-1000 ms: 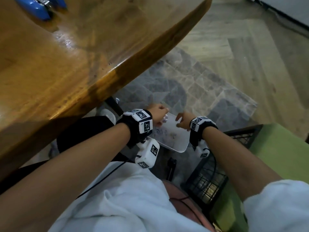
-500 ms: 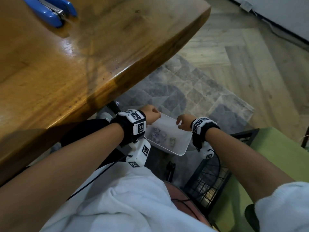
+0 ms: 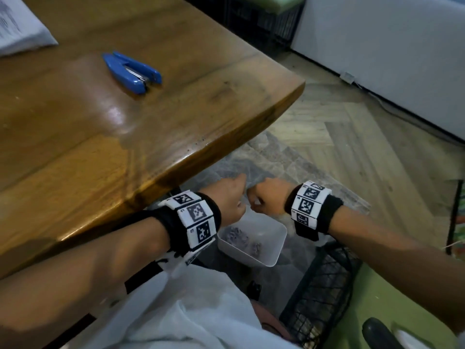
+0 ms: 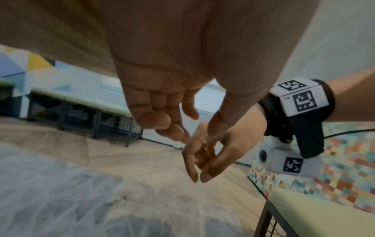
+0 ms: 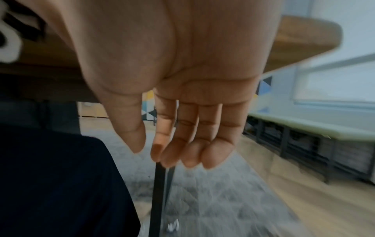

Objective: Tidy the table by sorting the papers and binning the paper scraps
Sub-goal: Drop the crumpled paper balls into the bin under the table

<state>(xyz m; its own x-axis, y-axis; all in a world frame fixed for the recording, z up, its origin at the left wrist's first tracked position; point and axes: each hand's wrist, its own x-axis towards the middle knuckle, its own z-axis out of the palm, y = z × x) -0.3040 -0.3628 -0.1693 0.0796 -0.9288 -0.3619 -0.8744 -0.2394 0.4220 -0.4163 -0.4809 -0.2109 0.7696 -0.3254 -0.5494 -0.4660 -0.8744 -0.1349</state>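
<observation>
Now both hands, left hand [image 3: 230, 197] and right hand [image 3: 268, 197], hang loosely curled and empty just above the scrap bin [image 3: 273, 244], low centre of the frame. Remaining papers [image 3: 17, 26] lie on the worktop [image 3: 88, 147] at upper left, nearer the left hand.

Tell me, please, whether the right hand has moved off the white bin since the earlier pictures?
Yes. The right hand has let go of the white bin and risen toward the table edge, beside the left hand.

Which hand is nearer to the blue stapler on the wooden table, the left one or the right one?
The left. The left hand hangs below the table edge, nearer the blue stapler; the right hand is beside it, farther out over the grey rug.
</observation>
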